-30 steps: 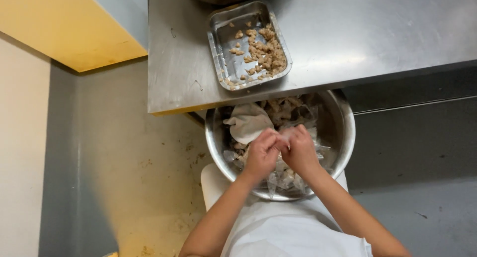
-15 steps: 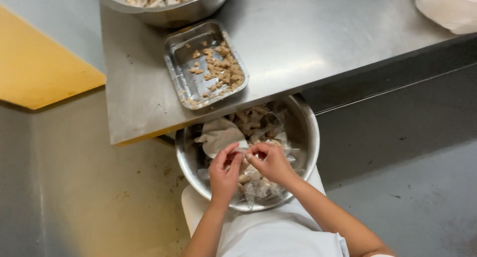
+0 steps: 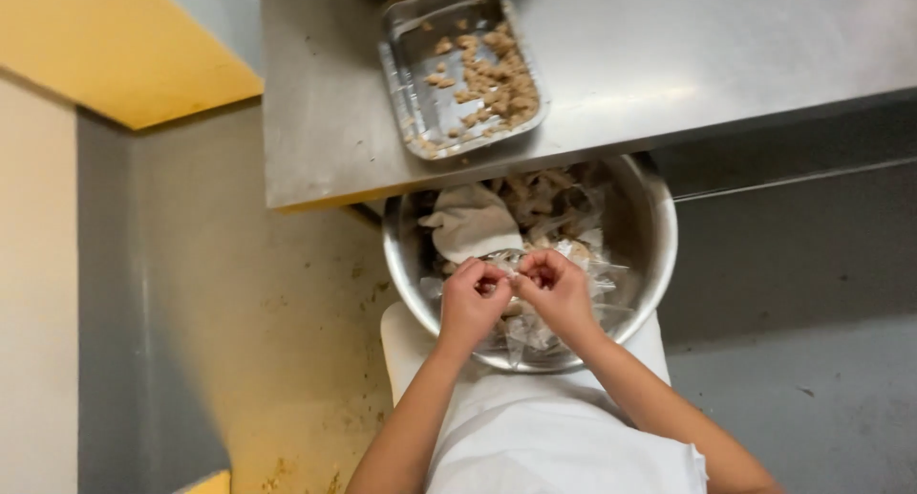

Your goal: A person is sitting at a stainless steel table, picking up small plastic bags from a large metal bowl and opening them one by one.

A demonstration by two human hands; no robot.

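Observation:
My left hand [image 3: 470,303] and my right hand [image 3: 557,289] meet fingertip to fingertip over a large steel bowl [image 3: 651,228] on my lap. Both pinch the same small clear plastic packet [image 3: 512,282] between them. The bowl holds several crumpled clear wrappers, brownish pieces and a white cloth [image 3: 470,222] at its left. Above it, on the steel table [image 3: 669,54], stands a rectangular metal tray [image 3: 406,74] with several small tan pieces [image 3: 492,74] heaped at its right side.
The table's front edge overhangs the far part of the bowl. A yellow surface [image 3: 105,45] lies at the upper left. Stained floor [image 3: 277,341] stretches to my left, grey floor [image 3: 812,389] to my right. I wear a white apron [image 3: 554,437].
The view has swung about while my hands stayed together over the bowl, working the packet. A second bowl at the table's far edge has gone out of view.

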